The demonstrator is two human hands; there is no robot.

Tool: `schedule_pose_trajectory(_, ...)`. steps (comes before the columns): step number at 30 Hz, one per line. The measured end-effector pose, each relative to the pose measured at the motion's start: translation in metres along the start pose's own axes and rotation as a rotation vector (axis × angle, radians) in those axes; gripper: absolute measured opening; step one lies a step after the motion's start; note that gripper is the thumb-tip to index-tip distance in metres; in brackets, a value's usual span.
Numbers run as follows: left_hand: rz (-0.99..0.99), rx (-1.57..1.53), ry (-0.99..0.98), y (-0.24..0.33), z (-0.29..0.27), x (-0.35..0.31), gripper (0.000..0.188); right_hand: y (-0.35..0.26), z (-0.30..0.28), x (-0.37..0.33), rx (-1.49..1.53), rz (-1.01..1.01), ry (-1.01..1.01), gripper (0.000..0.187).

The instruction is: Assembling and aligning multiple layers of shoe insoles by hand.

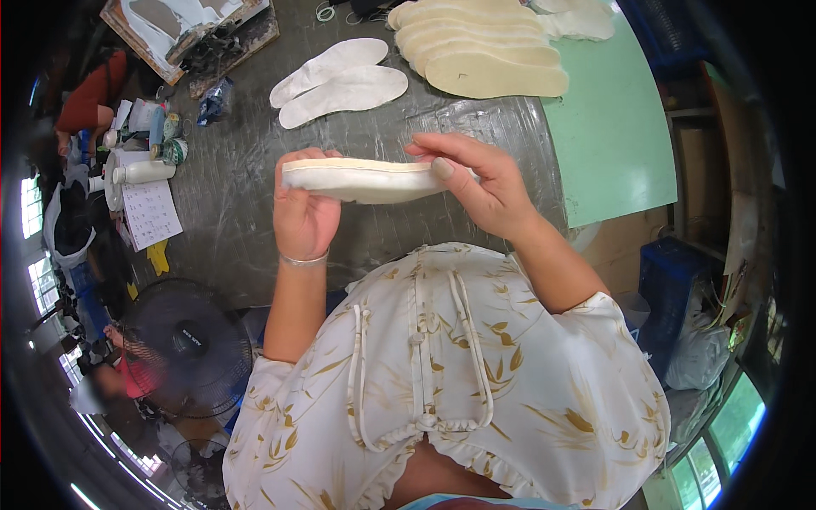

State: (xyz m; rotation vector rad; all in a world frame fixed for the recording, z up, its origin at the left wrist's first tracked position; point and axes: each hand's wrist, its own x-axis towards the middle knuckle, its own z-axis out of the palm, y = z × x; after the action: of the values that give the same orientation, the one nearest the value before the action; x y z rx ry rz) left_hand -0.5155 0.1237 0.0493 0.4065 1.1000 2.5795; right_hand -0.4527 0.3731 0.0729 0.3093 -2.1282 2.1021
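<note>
Between my two hands, above the dark table, I hold an insole (374, 181) turned on its side edge. Its cream top layer and fluffy white underside show along the rim. My left hand (304, 208) grips one end, with the thumb on the near side and the fingers behind. At the other end, the thumb and fingers of my right hand (484, 183) pinch the rim. Two white insoles (344, 95) lie side by side farther back on the table. Right of them, a row of overlapping cream insoles (493, 72) is spread out.
A green board (603, 144) covers the table's right part. Bottles (143, 172) and a written sheet (151, 212) sit at the left edge, near a black fan (183, 344). A wooden-framed box (191, 42) stands at the back left. Blue crates (667, 285) are at the right.
</note>
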Motion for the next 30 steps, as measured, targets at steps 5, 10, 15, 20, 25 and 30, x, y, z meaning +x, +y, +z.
schedule_pose_trajectory(5, -0.036, -0.106, -0.047, -0.006, -0.008, -0.002, 0.024, 0.003, -0.003, -0.01, -0.086, -0.03, -0.021, 0.029)
schedule_pose_trajectory(10, -0.032, -0.282, 0.128, -0.015, -0.02, -0.006, 0.028, 0.007, -0.01, -0.016, -0.097, 0.003, -0.001, 0.028)
schedule_pose_trajectory(15, -0.022, -0.408, 0.084, -0.015, -0.024, 0.003, 0.014, 0.003, -0.012, -0.021, -0.228, 0.001, 0.008, 0.022)
schedule_pose_trajectory(20, -0.048, -0.515, 0.059, -0.021, -0.033, 0.008, 0.017, -0.002, -0.005, -0.02, -0.386, -0.068, 0.023, 0.016)
schedule_pose_trajectory(25, -0.036, -0.239, 0.117, -0.019, -0.031, 0.01, 0.044, 0.007, 0.001, -0.018, -0.681, -0.364, 0.201, 0.018)
schedule_pose_trajectory(30, 0.203, 0.985, 0.052, -0.004, -0.019, 0.016, 0.067, 0.018, -0.005, -0.019, -0.844, -0.425, 0.165, 0.024)
